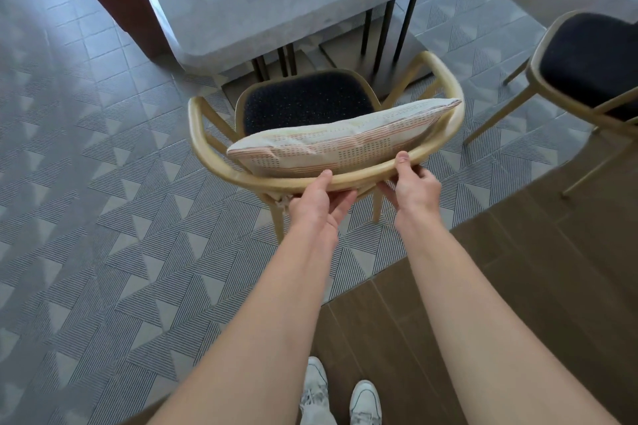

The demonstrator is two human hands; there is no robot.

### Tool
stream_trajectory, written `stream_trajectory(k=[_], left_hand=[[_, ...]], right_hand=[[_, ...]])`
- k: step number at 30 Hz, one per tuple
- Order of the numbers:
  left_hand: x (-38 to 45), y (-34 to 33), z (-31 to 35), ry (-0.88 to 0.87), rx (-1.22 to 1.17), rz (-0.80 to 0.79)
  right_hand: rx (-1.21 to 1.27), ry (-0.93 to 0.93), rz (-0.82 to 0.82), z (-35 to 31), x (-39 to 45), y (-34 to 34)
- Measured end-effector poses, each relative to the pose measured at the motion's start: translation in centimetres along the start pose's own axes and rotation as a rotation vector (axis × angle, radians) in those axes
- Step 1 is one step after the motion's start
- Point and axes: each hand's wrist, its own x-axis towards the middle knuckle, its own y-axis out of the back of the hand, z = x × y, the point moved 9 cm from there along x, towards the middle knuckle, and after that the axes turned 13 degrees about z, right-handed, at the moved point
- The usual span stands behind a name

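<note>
I am holding the chair point(303, 107) by its curved back rail, left hand point(319, 202) and right hand point(416, 188) side by side, each grip curled round it, the chair standing on the tiled floor point(103, 190).

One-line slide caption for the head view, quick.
Left hand and right hand grip the curved back rail of a light wooden armchair; patterned cream cushion leans inside.

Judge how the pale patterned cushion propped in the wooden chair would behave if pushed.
Probably soft and floppy: the pale patterned fabric cushion bends along the curved rail of the light wooden chair. It is likely light and only propped on edge over the dark seat pad, so a jolt may topple it. The left hand and right hand grip the rail.
</note>
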Motion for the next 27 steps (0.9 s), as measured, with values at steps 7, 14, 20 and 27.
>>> stream_trajectory(k=[7, 14, 20, 27], left_hand=[[-2.4, -3.3, -4.9, 0.193, -0.05, -0.082], [-2.2, -4.8, -7.5, 0.117, -0.038, -0.092], [-2.0, -4.6, -7.7, 0.068, 0.003, -0.101], [-1.9, -3.9, -7.6, 0.019, 0.144, -0.049]], right_hand=[[-0.055, 0.107, 0.058, -3.2, 2.4, 2.3], [-0.07, 0.096, 0.025, -3.8, 4.9, 3.9], [-0.092, 0.106, 0.028, -3.0, 4.2, 3.6], [-0.074, 0.094, -0.057, -3.2, 1.3, 3.8]])
